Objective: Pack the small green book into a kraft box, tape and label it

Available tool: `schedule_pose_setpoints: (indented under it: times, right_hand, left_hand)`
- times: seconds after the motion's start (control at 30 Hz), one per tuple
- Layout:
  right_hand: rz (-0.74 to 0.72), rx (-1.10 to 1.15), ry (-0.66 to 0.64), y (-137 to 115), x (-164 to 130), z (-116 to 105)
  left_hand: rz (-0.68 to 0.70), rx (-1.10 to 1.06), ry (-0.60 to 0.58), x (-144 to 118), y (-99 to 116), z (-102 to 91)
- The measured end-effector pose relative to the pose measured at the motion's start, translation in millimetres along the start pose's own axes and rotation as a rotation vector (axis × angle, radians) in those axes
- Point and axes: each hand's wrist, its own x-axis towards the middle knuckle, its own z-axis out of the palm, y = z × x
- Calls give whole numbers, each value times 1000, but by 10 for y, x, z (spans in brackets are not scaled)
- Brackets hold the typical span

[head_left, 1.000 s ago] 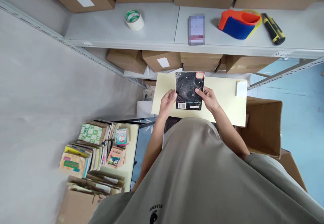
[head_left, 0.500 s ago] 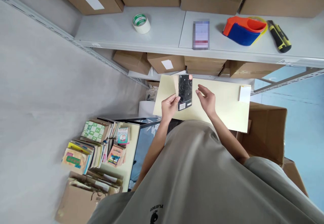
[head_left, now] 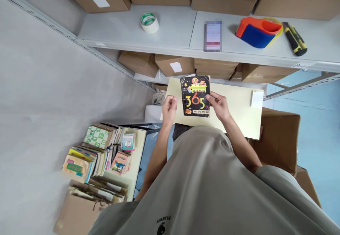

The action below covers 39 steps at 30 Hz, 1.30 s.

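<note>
A black book [head_left: 196, 102] with a coloured "365" and cartoon children on its front cover is held up over the pale yellow table [head_left: 239, 116]. My right hand [head_left: 220, 106] grips the book's right edge, with the thumb on the cover and the fingers behind it. My left hand [head_left: 169, 110] hangs just left of the book, apart from it. Its fingers are curled in with the thumb against them, and nothing shows in them.
On the grey shelf [head_left: 175, 24] lie a tape roll [head_left: 149, 23], a phone [head_left: 213, 36], a tape dispenser [head_left: 257, 33] and a utility knife [head_left: 294, 39]. Stacked books [head_left: 97, 136] stand at lower left. An open cardboard box [head_left: 281, 139] is at right; a small white box [head_left: 256, 98] sits at the table's right end.
The book has turned from its back cover to its front cover. It has passed from my left hand to my right hand, and my left hand has moved slightly left.
</note>
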Motion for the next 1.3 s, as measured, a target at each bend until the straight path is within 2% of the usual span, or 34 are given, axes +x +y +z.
schedule_pose_setpoints:
  times: [0.03, 0.1, 0.17, 0.23, 0.33, 0.47, 0.6, 0.63, 0.8, 0.9, 0.97, 1.0, 1.07, 1.1, 1.13, 1.23, 1.3]
  right_hand:
    - [15, 9, -2, 4, -7, -7]
    - [45, 27, -7, 38, -1, -7]
    - [63, 35, -12, 95, 27, -1]
    - [71, 30, -10, 158, 57, 0]
    - [88, 21, 4, 249, 82, -22]
    - [103, -36, 49, 354, 129, -78]
    - [-92, -228, 285, 393, 169, 8]
    - [-132, -273, 302, 389, 154, 79]
    - [-74, -375, 64, 351, -25, 576]
    - [-84, -465, 110, 330, -38, 677]
    - [-92, -433, 125, 301, 17, 603]
    - [-89, -385, 106, 279, 50, 541]
    - [-73, -266, 24, 228, 99, 404]
    - [-57, -215, -21, 201, 110, 345]
    - [-38, -175, -59, 177, 113, 297]
    - [24, -103, -120, 136, 99, 233]
    - [49, -94, -135, 145, 98, 238]
  left_hand:
    - [-14, -34, -13, 26, 0, -45]
    - [-87, -128, -113, 38, 2, -77]
    - [-196, -210, -244, 11, 3, -51]
    - [-275, -238, -310, -35, 4, 0]
    - [-310, -222, -289, -98, 6, 63]
    - [-283, -201, -231, -146, -7, 91]
    - [-177, -134, -111, -186, -60, 128]
    - [-144, -100, -81, -208, -79, 152]
    - [-47, 177, 15, -425, -159, 349]
    - [20, 234, -32, -529, -156, 388]
    - [91, 184, -61, -503, -138, 304]
    - [116, 154, -34, -454, -130, 226]
    - [99, 75, 64, -302, -121, 27]
    - [48, 11, 78, -215, -121, -78]
    - [-27, -71, 19, -133, -121, -173]
    - [-199, -235, -281, 17, -108, -345]
    - [-207, -245, -334, 26, -85, -355]
